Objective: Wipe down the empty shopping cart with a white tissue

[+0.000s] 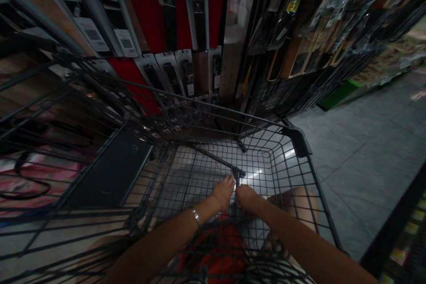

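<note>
Dark rod (216,158), seen in or beneath a wire shopping cart (301,142).
Its end is apparently being handled: left hand (222,193) loosely extended, right hand (246,197) curled, its hold unclear; steadying is probably called for.

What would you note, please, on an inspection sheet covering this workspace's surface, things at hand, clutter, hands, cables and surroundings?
Surface: wire cart; grey tiled floor to its right.
Things at hand: dark bar, seen slanting across the cart's mesh; whether inside or beneath it is unclear.
Clutter: pink item behind the left wires; red item near the picture's bottom.
Hands: left hand and right hand close together by the bar's near end; grips unclear.
Cables: nothing seen.
Surroundings: packaged goods hang ahead; green panel at right.
</note>
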The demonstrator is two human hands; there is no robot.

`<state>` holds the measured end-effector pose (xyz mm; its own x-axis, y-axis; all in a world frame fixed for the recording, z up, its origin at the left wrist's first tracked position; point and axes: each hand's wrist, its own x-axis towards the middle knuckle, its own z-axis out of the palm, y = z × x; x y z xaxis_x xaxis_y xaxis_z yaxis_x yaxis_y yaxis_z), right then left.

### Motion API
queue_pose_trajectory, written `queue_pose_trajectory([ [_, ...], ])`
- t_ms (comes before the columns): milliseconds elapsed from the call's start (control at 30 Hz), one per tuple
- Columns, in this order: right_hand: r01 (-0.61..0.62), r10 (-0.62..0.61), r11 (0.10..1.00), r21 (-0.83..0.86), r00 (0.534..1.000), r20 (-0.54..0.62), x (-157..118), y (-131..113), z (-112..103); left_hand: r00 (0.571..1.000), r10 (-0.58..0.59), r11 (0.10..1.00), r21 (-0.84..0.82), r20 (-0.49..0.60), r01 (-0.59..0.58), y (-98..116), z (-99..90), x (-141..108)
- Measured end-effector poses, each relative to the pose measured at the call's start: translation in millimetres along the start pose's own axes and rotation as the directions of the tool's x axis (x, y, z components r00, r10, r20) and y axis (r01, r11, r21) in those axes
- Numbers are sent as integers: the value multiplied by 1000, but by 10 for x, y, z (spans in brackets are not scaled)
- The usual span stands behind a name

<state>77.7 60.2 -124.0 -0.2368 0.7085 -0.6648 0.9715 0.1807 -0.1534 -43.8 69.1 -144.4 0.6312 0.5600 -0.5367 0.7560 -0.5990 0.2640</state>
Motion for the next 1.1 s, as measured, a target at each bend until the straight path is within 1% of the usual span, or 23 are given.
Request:
queue_pose_trajectory([
  [67, 56, -56, 998, 4, 996, 70, -3, 5, -72, 1000, 0, 1000, -13, 1, 0, 3, -14, -1],
  [100, 74, -75, 997, 12, 993, 89, 9, 22, -135, 1000, -1, 1000, -24, -1, 1, 6, -22, -4],
  [133, 69, -70, 997, 19, 994, 80, 29, 49, -214, 1000, -4, 999, -38, -6, 4, 11, -31, -8],
  [167, 41, -42, 999, 24, 998, 39, 55, 86, -302, 1000, -10, 999, -52, -12, 9, 17, -38, -13],
  [200, -23, 24, 999, 26, 999, -36, 85, 132, -393, 1000, -14, 998, -64, -20, 13, 22, -43, -19],
  [233, -98, 101, 995, 25, 987, -129, 116, 185, -480, 999, -18, 997, -71, -28, 16, 27, -44, -23],
  [300, -210, 205, 978, 13, 934, -292, 172, 309, -618, 999, -21, 998, -64, -32, 19, 31, -34, -26],
  [367, -251, 232, 968, 3, 890, -392, 216, 443, -682, 1000, -13, 999, -37, -26, 12, 27, -8, -21],
  [433, -247, 233, 969, 20, 881, -411, 254, 564, -669, 1000, -6, 1000, -14, -24, 6, 18, 22, -9],
  [500, -234, 240, 970, 61, 893, -380, 290, 654, -604, 1000, 4, 1000, -5, -29, -4, 10, 46, 3],
  [600, -229, 245, 970, 85, 913, -325, 340, 714, -492, 1000, 13, 1000, -5, -26, -13, 8, 57, 13],
  [667, -228, 241, 970, 80, 913, -330, 369, 713, -447, 1000, 14, 1000, 3, -21, -14, 14, 51, 12],
  [733, -236, 252, 968, 87, 902, -351, 393, 691, -428, 1000, 18, 1000, 15, -23, -17, 21, 41, 7],
  [833, -285, 302, 953, 102, 884, -356, 409, 614, -408, 999, 33, 999, 8, -35, -33, 34, 17, -6],
  [1000, -329, 320, 944, 24, 894, -315, 350, 391, -287, 999, 18, 1000, -1, -28, -18, 49, -16, -24],
  [1100, -317, 306, 948, 13, 905, -296, 282, 295, -194, 999, 20, 1000, -23, -39, -21, 41, 1, -11],
])
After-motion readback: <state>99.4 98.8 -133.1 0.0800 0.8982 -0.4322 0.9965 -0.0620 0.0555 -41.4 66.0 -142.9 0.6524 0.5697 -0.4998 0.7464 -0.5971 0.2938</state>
